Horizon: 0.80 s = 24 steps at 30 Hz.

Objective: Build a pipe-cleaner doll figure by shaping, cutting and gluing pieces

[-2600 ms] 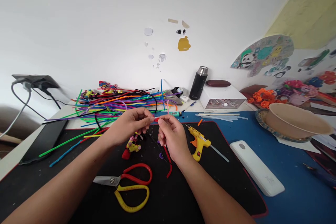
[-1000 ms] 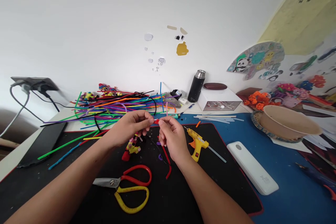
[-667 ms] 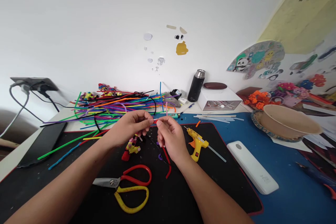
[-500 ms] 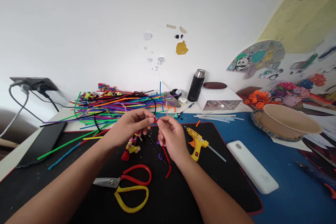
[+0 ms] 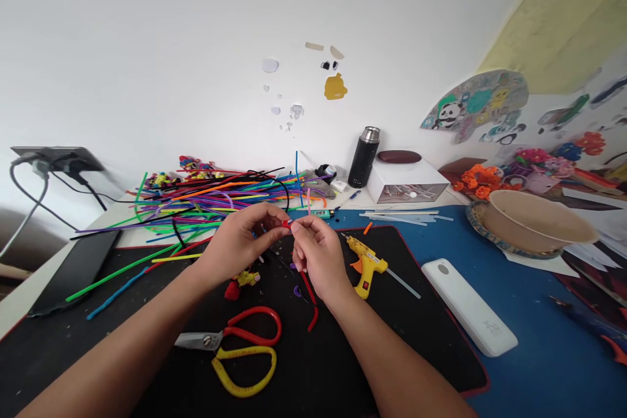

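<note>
My left hand [image 5: 249, 235] and my right hand [image 5: 321, 258] meet above the black mat, thumbs and fingers pinched on a small red pipe cleaner piece [image 5: 286, 224]. Most of that piece is hidden by the fingertips. Below my right hand a red pipe cleaner length [image 5: 312, 304] shows; whether it joins the held piece I cannot tell. Under my left hand lies a small yellow and red pipe cleaner figure [image 5: 247, 279], partly covered. Scissors [image 5: 245, 346] with one red and one yellow handle lie nearer me. A yellow glue gun [image 5: 366, 262] rests to the right of my right hand.
A heap of colourful pipe cleaners [image 5: 230, 192] spreads behind my left hand. At the back stand a black thermos [image 5: 363, 158] and a white box [image 5: 409, 176]. Clear glue sticks [image 5: 401, 217], a white power bank [image 5: 470, 308] and a beige bowl [image 5: 539, 222] are on the right.
My left fingertips have shifted slightly apart, so more of the red piece shows between the hands. The whole view has moved a little; the tools lie where they were.
</note>
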Tool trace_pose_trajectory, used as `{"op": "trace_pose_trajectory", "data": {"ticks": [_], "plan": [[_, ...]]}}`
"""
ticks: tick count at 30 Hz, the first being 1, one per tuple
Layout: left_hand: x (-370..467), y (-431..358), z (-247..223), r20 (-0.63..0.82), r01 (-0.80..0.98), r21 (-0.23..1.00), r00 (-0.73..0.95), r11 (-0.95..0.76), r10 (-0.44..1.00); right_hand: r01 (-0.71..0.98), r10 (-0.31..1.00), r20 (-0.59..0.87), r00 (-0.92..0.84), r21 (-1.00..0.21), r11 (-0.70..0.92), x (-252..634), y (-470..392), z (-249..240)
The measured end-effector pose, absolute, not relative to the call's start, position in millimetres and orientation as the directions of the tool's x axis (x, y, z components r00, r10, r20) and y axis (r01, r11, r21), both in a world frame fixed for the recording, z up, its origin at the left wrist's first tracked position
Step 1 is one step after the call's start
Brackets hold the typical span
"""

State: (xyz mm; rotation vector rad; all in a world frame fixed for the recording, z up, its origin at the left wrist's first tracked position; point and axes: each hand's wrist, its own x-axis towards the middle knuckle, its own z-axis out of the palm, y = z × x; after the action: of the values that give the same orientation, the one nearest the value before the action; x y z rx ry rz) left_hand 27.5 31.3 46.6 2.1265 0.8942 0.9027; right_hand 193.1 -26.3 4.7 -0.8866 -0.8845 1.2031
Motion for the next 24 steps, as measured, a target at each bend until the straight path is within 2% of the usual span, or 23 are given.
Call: {"op": "trace_pose_trajectory", "data": {"ticks": [15, 24], "plan": [[27.7, 30.2, 47.5, 0.445, 0.380, 0.644, 0.520, -0.664, 0.729, -0.394, 0.989, 0.082, 0.122, -0.911, 0.124, 193.0, -27.0, 5.4], [27.0, 31.4, 44.5, 0.442, 0.375, 0.648, 0.525, -0.663, 0.728, -0.403, 0.989, 0.073, 0.126, -0.908, 0.118, 192.8, -26.6, 5.7]]}}
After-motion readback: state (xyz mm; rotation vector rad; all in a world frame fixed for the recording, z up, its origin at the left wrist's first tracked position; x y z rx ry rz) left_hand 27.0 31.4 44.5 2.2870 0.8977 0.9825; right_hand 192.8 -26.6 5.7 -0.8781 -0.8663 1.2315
